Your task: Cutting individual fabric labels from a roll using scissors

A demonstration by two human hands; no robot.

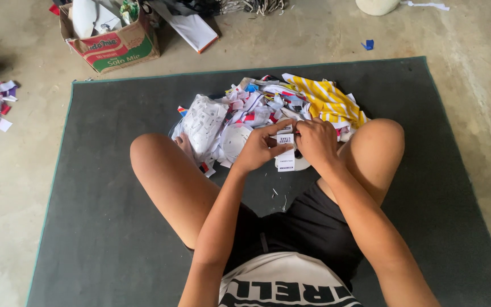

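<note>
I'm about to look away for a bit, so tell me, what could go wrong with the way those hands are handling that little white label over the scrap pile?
The white label is pinched between the left hand and right hand; a hard pull might tear it. If it slips, it could drop into the scrap pile and get lost among similar white pieces. Loose bits could also scatter off the grey mat.

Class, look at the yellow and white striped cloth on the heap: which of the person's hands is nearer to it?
Right. The right hand sits just below the striped cloth, pinching a white label. The left hand holds the label's other side, farther away.
</note>
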